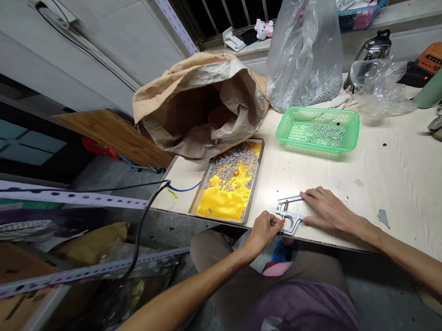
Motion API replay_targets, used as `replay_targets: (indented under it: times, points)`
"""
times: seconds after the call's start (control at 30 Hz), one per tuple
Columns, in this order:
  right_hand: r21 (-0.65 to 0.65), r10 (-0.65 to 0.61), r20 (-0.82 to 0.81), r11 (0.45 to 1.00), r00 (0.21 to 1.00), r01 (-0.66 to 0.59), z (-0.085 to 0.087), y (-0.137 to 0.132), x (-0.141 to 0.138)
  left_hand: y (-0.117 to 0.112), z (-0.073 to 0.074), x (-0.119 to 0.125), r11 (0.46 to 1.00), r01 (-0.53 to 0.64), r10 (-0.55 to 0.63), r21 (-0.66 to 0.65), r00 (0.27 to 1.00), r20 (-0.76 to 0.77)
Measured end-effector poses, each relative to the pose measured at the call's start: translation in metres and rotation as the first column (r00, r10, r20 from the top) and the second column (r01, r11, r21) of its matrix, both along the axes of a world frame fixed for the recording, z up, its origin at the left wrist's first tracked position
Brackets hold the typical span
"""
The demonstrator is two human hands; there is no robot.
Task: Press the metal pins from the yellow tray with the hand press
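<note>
A silver spring-loaded hand tool (295,217) lies near the table's front edge, with two long handles, a coil spring and a rounded open frame. My right hand (327,210) is on its handles, fingers at the upper one and thumb at the lower. At the tool's left side, my left hand (265,230) is closed in a pinch, beside a small red spot on the tool. What those fingertips hold is too small to make out. Left of the tool, a shallow tray (250,203) lined with yellow cloth holds many small metal pins (230,167).
A green plastic basket (283,137) with more metal pieces stands behind the tool. Farther back are an open brown sack (156,107), a clear plastic bag (304,49) of metal pieces and a kettle (373,49). A dark cable (139,232) hangs at the left.
</note>
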State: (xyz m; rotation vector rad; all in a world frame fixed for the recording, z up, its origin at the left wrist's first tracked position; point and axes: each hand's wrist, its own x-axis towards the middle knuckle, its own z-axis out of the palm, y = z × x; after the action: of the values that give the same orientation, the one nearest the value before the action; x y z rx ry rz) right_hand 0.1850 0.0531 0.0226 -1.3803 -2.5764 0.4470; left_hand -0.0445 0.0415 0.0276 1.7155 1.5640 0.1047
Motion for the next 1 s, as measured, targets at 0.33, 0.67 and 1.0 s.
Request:
replay_targets:
  times: [0.33,0.67,1.0]
  points:
    - [-0.024,0.006,-0.179,1.0,0.984,-0.011,-0.009,-0.022,-0.006,0.016,0.001,0.032,0.682,0.578,-0.542,0.449,0.811,-0.221]
    - [0.086,-0.181,0.125,0.981,0.976,0.171,-0.001,-0.03,-0.005,0.054,0.013,0.048,0.517,0.791,-0.723,0.327,0.608,-0.329]
    - [0.121,-0.117,0.178,0.988,0.977,0.096,-0.004,-0.019,-0.015,0.051,0.008,0.05,0.606,0.746,-0.67,0.276,0.665,-0.33]
